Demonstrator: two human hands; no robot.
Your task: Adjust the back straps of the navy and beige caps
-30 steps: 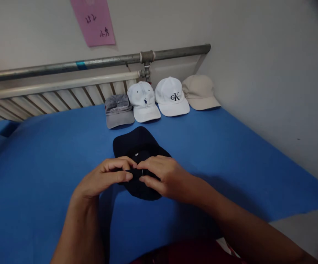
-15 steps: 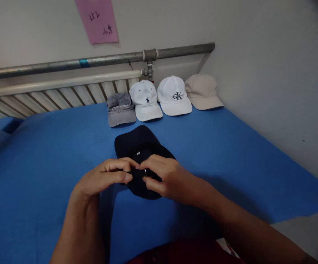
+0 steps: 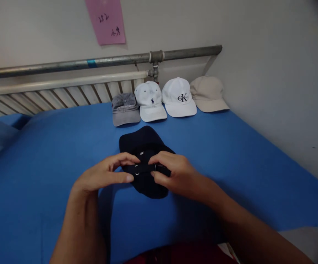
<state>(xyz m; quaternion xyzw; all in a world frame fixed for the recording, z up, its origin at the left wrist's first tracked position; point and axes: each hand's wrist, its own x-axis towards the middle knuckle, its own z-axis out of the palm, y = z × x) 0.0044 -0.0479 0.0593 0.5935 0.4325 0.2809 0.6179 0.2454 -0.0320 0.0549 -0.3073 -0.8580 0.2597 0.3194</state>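
Observation:
A dark navy cap lies on the blue sheet with its back opening toward me. Its adjusting strap with a small metal ring runs across the opening. My left hand pinches the strap's left end between thumb and fingers. My right hand pinches the strap's right end, near a second metal ring. Both hands rest low over the cap.
Several caps stand in a row at the back: a grey cap, a white cap with a small logo, a white cap with letters and a beige cap. Metal pipes and a pink note are on the wall.
My hands have drawn apart along the strap, so a stretch of it and a metal ring now show between them. The view has shifted slightly.

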